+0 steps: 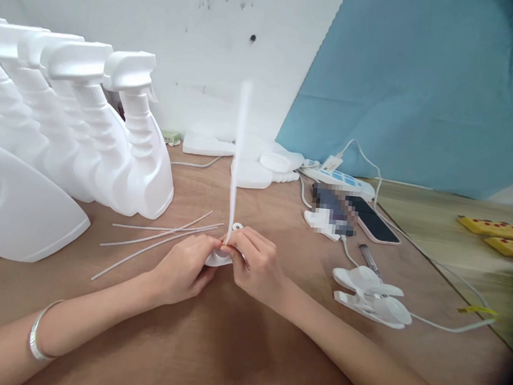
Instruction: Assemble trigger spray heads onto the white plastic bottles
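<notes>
Head view shows both hands meeting at the middle of a brown tabletop (234,346). The left hand (184,270) and the right hand (257,264) press their fingertips together around a small white cap (220,259), which rests on the tabletop between them and is mostly hidden by the fingers. Each grip is closed on that cap, the left from its left side, the right from its right. A thin white tube (238,155) rises straight up from the cap, just above the point where the fingertips meet; its upper part is blurred. A small white ring (237,227) lies just behind the right hand's fingertips. The left wrist wears a silver bangle (37,335).

Left of the hands, near them, several loose tubes (163,235) lie flat on the tabletop, fanned out toward the left. Behind those, a row of white spray bottles (87,124) with trigger heads stands along the left side. Right of the hands, well apart, a few white trigger parts (371,295) lie in a small heap, with a pen (369,261) just behind them. Farther back lie two phones (353,216), one partly blurred out, a power strip (338,179) with white cables, and more white parts (259,166) by the wall. Yellow blocks (499,233) sit at the far right.
</notes>
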A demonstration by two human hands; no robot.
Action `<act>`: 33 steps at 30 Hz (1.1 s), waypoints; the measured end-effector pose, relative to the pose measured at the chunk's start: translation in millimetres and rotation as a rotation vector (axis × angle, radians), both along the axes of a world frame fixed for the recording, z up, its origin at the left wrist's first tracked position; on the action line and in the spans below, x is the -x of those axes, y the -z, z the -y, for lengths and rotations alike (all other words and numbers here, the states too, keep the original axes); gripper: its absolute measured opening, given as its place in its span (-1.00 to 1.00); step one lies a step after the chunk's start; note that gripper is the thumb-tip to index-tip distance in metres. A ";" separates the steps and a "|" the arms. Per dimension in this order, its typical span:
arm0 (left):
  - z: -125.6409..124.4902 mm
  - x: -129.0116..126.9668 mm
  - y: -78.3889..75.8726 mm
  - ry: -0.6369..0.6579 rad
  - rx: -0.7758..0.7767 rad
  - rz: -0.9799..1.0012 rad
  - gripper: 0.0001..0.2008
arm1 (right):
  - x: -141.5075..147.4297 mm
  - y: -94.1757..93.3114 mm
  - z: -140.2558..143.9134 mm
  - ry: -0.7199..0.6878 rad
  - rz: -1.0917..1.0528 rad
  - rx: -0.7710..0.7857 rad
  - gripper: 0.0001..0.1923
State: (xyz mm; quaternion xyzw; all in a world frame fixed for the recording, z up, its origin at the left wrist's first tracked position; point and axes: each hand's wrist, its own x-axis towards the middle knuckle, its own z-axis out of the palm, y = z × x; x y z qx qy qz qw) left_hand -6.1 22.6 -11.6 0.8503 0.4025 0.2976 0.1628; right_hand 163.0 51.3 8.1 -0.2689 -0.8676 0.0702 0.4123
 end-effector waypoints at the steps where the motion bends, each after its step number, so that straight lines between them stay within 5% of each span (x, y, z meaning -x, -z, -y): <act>1: 0.2 -0.4 0.4 -0.005 0.001 -0.002 -0.69 | 0.1 -0.7 0.5 0.006 0.025 0.008 -0.84; 9: 0.9 -1.1 -1.2 -0.058 0.035 -0.004 -0.70 | 0.7 -7.4 -4.4 0.012 0.135 0.064 -0.81; 14: 3.6 -2.3 -7.6 -0.049 0.057 -0.025 -0.74 | -14.9 -24.4 -12.5 -0.132 0.155 0.285 -0.85; 16: 4.7 -2.3 -9.2 -0.046 0.073 -0.038 -0.75 | -25.9 -33.9 -26.8 -0.059 0.255 0.287 -0.87; 19: 5.3 -1.4 -9.5 -0.039 0.075 -0.032 -0.75 | -44.5 -44.5 -66.3 0.275 0.348 0.075 -0.70; 23: 3.7 0.4 -6.4 -0.016 0.066 -0.010 -0.74 | -67.1 -44.4 -130.8 0.491 0.365 -0.026 -0.49; 29: 3.6 1.7 -5.8 0.002 0.064 0.002 -0.73 | -85.3 -38.2 -180.6 0.498 0.361 -0.074 -0.64; 33: 4.7 1.9 -8.3 0.005 0.045 -0.011 -0.74 | -85.6 -59.5 -186.0 0.520 0.168 -0.171 -0.62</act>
